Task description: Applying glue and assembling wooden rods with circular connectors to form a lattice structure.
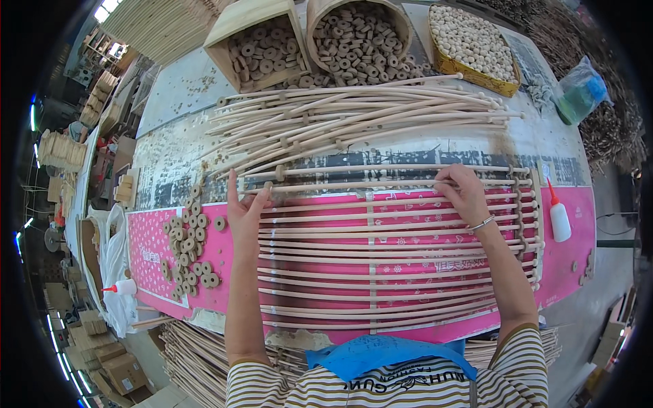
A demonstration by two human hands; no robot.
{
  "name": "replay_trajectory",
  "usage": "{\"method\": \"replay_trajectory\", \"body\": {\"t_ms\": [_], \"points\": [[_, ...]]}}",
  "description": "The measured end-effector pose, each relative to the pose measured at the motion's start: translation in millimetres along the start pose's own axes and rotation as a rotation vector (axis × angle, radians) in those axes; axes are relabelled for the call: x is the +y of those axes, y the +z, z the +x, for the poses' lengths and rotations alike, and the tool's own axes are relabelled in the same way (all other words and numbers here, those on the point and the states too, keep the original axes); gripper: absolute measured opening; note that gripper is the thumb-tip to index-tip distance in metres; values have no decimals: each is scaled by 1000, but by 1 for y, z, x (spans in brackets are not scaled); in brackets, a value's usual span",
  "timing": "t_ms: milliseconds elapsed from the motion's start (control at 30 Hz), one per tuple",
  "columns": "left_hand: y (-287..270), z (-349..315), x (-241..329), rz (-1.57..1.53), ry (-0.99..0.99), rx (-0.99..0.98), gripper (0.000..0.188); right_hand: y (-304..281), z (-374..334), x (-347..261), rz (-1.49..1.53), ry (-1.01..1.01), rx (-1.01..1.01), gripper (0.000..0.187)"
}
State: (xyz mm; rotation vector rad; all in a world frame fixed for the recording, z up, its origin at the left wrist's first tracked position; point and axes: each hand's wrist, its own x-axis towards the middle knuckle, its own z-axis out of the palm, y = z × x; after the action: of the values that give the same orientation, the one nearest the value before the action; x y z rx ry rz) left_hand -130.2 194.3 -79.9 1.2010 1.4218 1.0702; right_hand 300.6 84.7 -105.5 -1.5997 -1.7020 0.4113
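Observation:
My left hand [246, 207] is at the left ends of the pale wooden rods. Its index finger and thumb are spread apart, and the thumb tip is by a small wooden ring [268, 185] on one rod. My right hand [464, 195] pinches that same wooden rod [354, 185] farther right. Another rod [401, 168] lies just beyond it, with a ring near its left end. Toward me, several parallel rods lie in a row over a pink printed sheet [571, 258]. Wooden rings [522, 204] line up near their right ends, where round knobs cap them.
Loose rods [367, 112] lie piled beyond. At the back stand a wooden box [238, 27] and round tub [406, 41] of rings, and a yellow basket [476, 76] of wooden beads. Loose rings [187, 238] lie left. Red-tipped white bottles [560, 221] stand right and lie left.

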Motion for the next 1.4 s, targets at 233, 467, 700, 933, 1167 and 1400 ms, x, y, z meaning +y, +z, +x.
{"method": "replay_trajectory", "body": {"t_ms": [233, 467, 700, 933, 1167, 1400], "points": [[-3, 4, -12, 5, 2, -42, 80, 0, 2, 0, -129, -66, 5, 7], [-12, 4, 3, 935, 549, -41, 46, -3, 2, 1, -132, -50, -25, 6], [-8, 10, -11, 956, 673, -69, 34, 2, -2, -1, 4, 59, 11, 11], [-4, 12, -17, 941, 659, -74, 33, 0, 2, 4, -131, -37, -30, 14], [-12, 16, -17, 888, 670, -94, 36, 16, 3, 20, -259, -138, 29, 13], [2, 12, -14, 958, 661, -62, 34, 9, -2, 18, -264, -138, 84, 13]]}}
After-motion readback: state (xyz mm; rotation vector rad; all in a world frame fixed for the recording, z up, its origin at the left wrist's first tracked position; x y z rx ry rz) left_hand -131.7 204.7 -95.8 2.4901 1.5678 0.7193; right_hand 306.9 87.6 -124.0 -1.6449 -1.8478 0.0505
